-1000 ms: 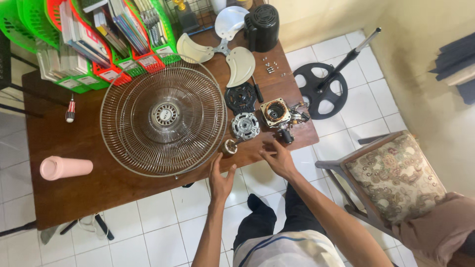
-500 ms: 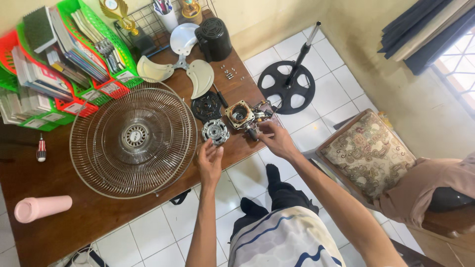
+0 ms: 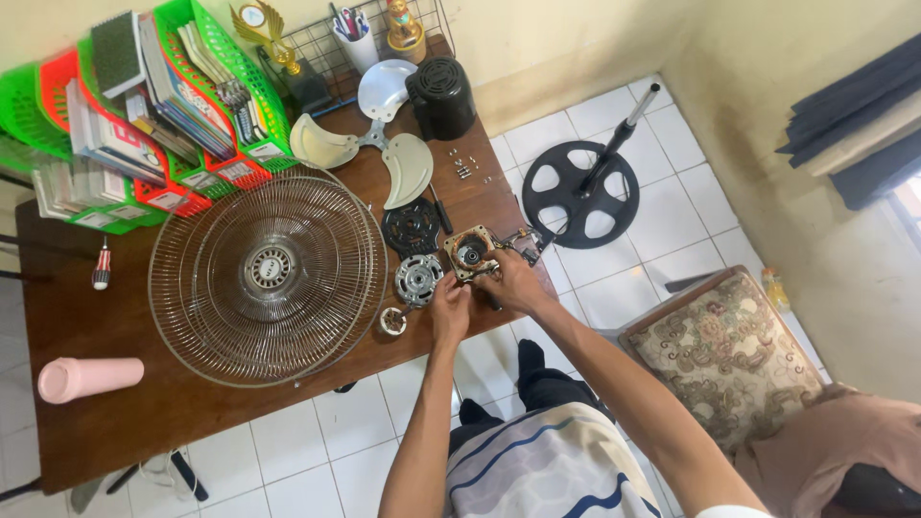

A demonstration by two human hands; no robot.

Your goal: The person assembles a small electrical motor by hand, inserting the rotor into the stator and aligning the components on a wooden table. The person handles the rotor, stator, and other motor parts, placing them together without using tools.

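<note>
On a brown wooden table (image 3: 153,422) lies a taken-apart fan. My right hand (image 3: 513,283) grips the square motor stator (image 3: 470,252) with its copper windings at the table's front edge. My left hand (image 3: 448,305) touches the same motor from below, its fingers next to a round silver motor cover (image 3: 418,279). A small metal ring (image 3: 391,320) lies left of my left hand. A black round motor part (image 3: 411,226) sits just behind the silver cover.
A large wire fan guard (image 3: 267,278) fills the table's middle. Behind it lie a cream fan blade (image 3: 374,144), a black motor housing (image 3: 442,94), small screws (image 3: 463,168) and green and red baskets (image 3: 144,105) of books. A pink cylinder (image 3: 88,378) and screwdriver (image 3: 101,266) lie left. The fan stand (image 3: 580,192) and cushioned chair (image 3: 734,355) are on the floor.
The view has shifted, so the table sits further left. Both hands have closed in on the motor stator; the left hand moved from the table edge up to it.
</note>
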